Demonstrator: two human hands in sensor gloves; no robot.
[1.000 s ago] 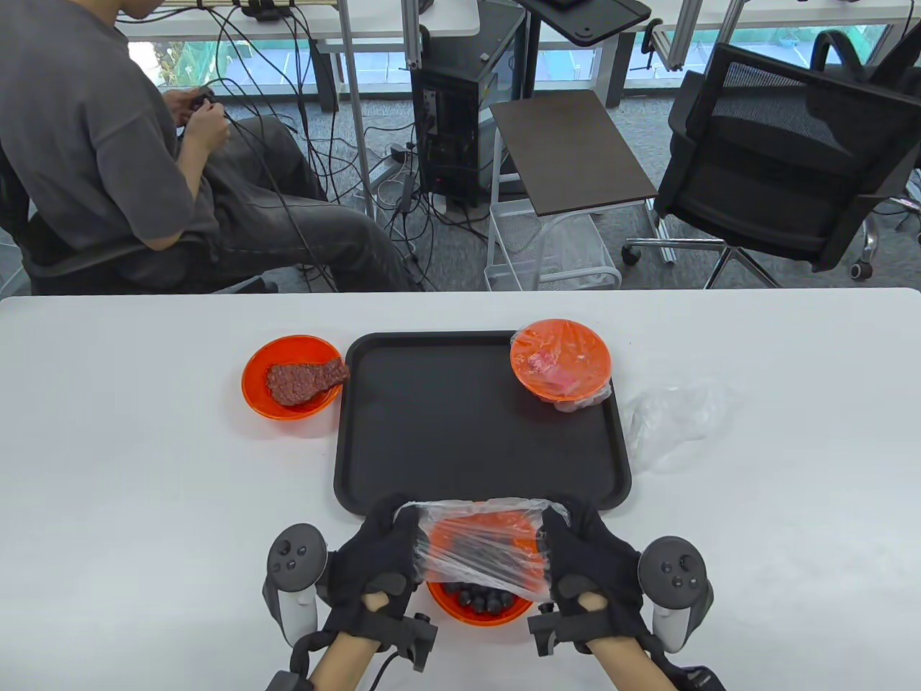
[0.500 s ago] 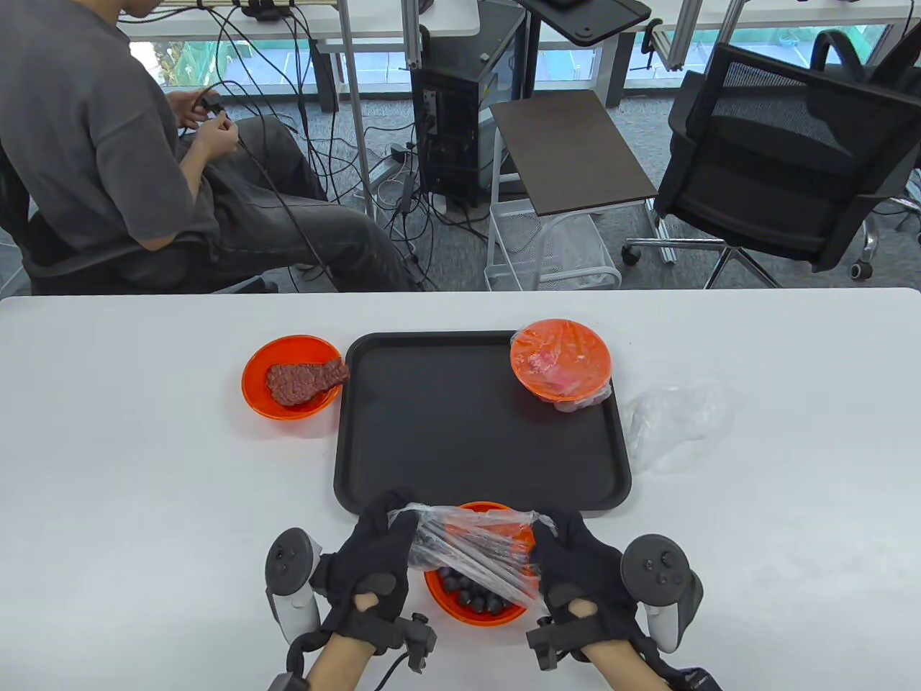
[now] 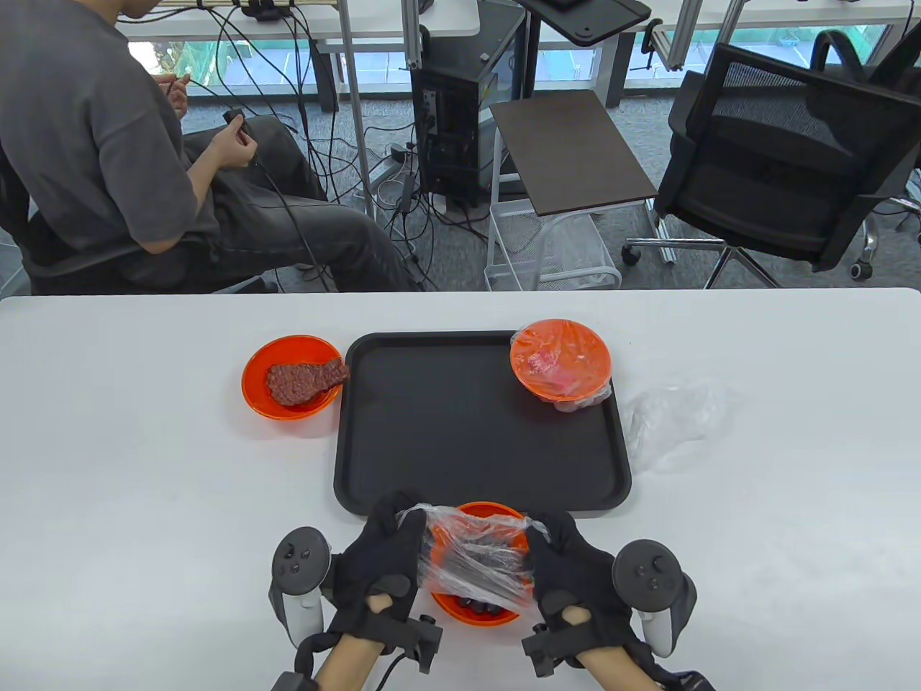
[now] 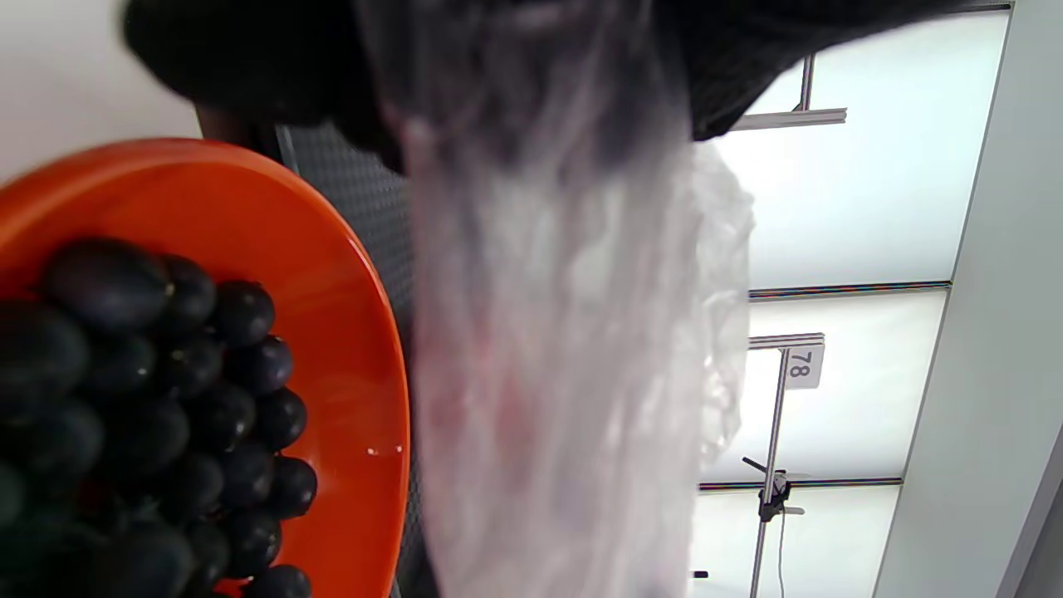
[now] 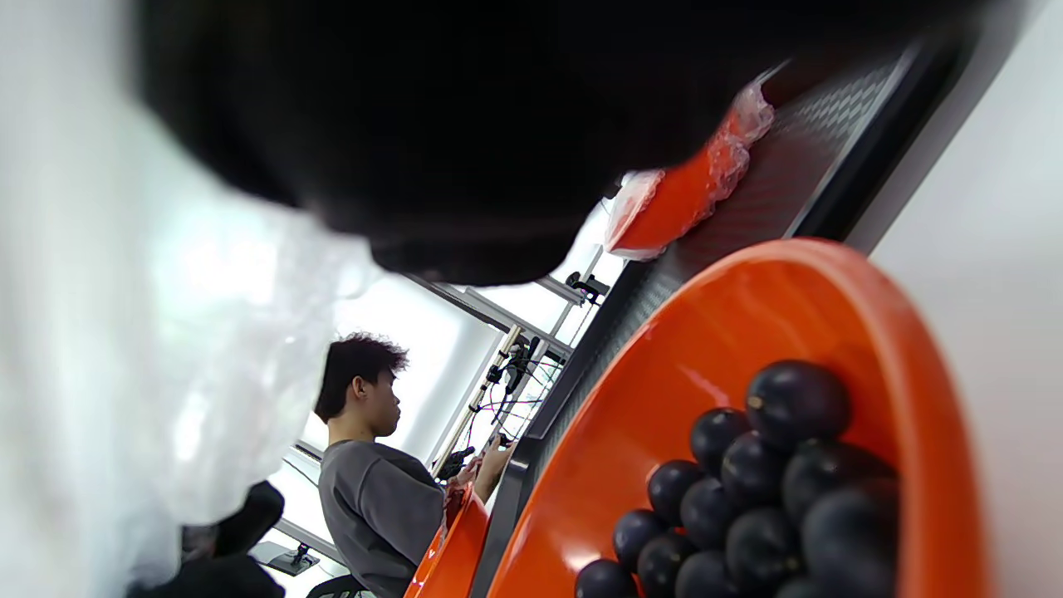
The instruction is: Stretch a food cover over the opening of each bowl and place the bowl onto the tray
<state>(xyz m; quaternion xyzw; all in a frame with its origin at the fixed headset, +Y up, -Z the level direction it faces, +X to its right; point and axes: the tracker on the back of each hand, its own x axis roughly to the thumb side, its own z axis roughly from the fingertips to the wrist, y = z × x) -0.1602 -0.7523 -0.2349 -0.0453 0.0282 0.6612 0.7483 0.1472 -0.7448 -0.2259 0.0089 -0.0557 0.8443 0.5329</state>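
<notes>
Hands have drawn closer together: left hand (image 3: 385, 558) and right hand (image 3: 568, 568) each pinch the slackened food cover (image 3: 476, 560) above the grape bowl (image 3: 475, 612) at lower centre, so stretching must restart.

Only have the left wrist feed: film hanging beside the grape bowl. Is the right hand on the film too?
Observer: Yes. In the table view the right hand grips the food cover opposite the left hand, above the grape bowl.
Operator: Anything on the tray?
Observer: One covered bowl, in the far right corner of the tray.
Operator: Other bowls to do?
Observer: One uncovered bowl with meat, on the table just left of the tray.
</notes>
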